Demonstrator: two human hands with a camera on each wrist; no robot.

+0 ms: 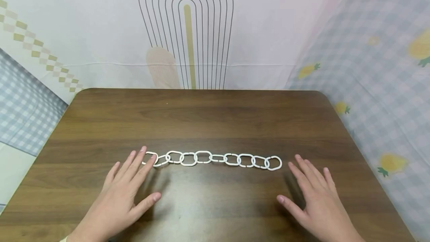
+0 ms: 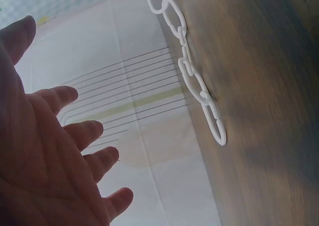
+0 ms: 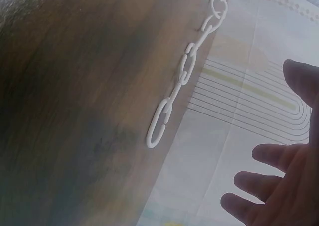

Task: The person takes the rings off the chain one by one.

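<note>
A white plastic chain [image 1: 203, 163] of several oval links lies stretched from left to right across the wooden table. Some links show a small gap in their side. My left hand [image 1: 122, 193], fingers spread and palm down, is at the chain's left end, where two fingers overlap the end link in the head view. In the left wrist view the left hand [image 2: 45, 146] is apart from the chain [image 2: 194, 76]. My right hand [image 1: 317, 201] hovers with spread fingers just beyond the right end link [image 1: 274, 163]. Neither hand holds anything.
The brown wooden table [image 1: 208, 118] has rounded far corners. Behind it hangs a pale cloth [image 1: 268, 29] printed with arches. A checked cloth with pineapples [image 1: 379, 85] hangs along the right side, and another checked cloth [image 1: 27, 107] is at the left.
</note>
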